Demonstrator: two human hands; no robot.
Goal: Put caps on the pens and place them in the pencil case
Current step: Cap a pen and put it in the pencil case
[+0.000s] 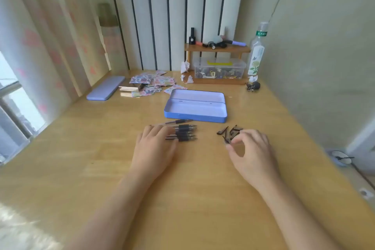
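Blue and lying open, the tin pencil case (195, 107) sits at our twelve o'clock on the wooden desk (203, 178). Our left hand (155, 148) rests flat, fingers spread, on the uncapped pens (185, 133). At two o'clock our right hand (250, 150) seems to pinch one cap (226, 140) beside the loose caps (231, 130).

On the light wooden table (203, 189) are laid uncapped black pens (185, 133) and loose dark caps (230, 132). An open blue metal pencil case (195, 114) is set just behind them

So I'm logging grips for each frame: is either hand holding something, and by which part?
The right hand pinches a dark pen cap at one end between thumb and forefinger. The left hand lies flat on the pens, gripping nothing.
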